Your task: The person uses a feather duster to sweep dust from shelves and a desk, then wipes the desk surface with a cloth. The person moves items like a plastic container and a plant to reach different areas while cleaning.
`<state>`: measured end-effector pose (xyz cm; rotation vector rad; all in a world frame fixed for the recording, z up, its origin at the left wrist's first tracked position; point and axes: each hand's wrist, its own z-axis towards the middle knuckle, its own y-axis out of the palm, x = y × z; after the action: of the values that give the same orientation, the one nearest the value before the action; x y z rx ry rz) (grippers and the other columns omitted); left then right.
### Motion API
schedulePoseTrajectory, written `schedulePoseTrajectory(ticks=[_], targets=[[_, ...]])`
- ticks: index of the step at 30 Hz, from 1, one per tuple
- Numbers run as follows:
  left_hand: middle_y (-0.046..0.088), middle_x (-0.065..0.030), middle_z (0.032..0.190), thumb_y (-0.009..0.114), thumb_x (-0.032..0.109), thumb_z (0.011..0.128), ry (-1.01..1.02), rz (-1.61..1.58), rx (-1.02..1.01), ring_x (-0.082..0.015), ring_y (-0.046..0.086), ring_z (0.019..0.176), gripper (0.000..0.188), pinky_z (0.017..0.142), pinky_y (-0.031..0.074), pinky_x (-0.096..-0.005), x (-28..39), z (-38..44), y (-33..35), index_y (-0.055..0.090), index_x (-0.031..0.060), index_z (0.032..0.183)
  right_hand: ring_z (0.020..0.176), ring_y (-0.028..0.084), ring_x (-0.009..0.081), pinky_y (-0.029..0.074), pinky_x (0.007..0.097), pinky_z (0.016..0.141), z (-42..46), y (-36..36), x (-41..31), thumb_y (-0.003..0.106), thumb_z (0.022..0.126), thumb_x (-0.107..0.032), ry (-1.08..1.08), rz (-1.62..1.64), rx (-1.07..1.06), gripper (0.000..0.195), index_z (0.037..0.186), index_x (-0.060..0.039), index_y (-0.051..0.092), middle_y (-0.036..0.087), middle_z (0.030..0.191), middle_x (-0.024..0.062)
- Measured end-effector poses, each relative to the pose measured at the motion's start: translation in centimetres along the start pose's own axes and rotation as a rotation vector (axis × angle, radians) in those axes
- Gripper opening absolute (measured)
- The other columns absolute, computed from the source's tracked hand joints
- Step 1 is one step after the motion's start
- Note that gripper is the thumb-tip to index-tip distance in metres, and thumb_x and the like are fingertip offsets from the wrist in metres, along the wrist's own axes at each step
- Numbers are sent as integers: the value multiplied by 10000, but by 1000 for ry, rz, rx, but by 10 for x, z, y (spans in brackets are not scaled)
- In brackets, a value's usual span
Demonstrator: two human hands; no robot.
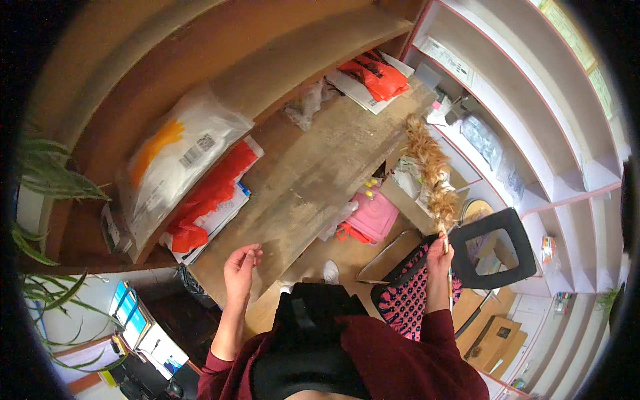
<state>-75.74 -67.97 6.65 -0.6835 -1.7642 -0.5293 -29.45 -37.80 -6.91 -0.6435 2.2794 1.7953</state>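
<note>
My right hand (440,255) is closed round the handle of a brown feather duster (434,167), whose fluffy head points away from me, over an open cardboard box (407,202). Above the near end of a long dusty wooden surface (300,175), my left hand (241,267) is raised with its fingers loosely curled and nothing in it. Red plastic and papers (202,220) lie on the left part of that surface, below a shelf that bears a white plastic package (192,145). A red plastic bag (377,77) rests on papers at the far end.
A chair with a pink and black patterned seat (405,305) stands at my right. A pink plastic container (372,217) is beyond it. White shelving (540,200) curves along the right. Potted plant leaves (55,172) and a desk with folders (137,325) are at the left.
</note>
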Motion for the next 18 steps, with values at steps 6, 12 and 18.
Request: schedulePoseTrajectory(ticks=[6, 12, 18], targets=[[682, -77, 1029, 523, 86, 988, -51, 31, -59, -140, 637, 921, 196, 801, 517, -273, 0, 7, 21, 653, -14, 1095, 691, 638, 164, 562, 256, 637, -73, -28, 60, 592, 900, -176, 607, -279, 85, 216, 983, 24, 598, 662, 841, 82], [674, -82, 1056, 525, 100, 990, -42, 45, -68, -141, 631, 946, 200, 819, 521, -284, 0, 13, 24, 653, -9, 1099, 743, 675, 234, 562, 326, 660, -81, -60, 45, 565, 937, -314, 737, -298, 151, 322, 930, 0, 632, 691, 882, 161], [675, -69, 1068, 531, 114, 988, -92, 90, -90, -146, 632, 968, 206, 836, 523, -297, -2, 9, 26, 656, -3, 1102, 819, 615, 195, 531, 252, 785, -44, -68, -76, 577, 811, -94, -70, -157, 318, 124, 887, 4, 584, 625, 905, 88]])
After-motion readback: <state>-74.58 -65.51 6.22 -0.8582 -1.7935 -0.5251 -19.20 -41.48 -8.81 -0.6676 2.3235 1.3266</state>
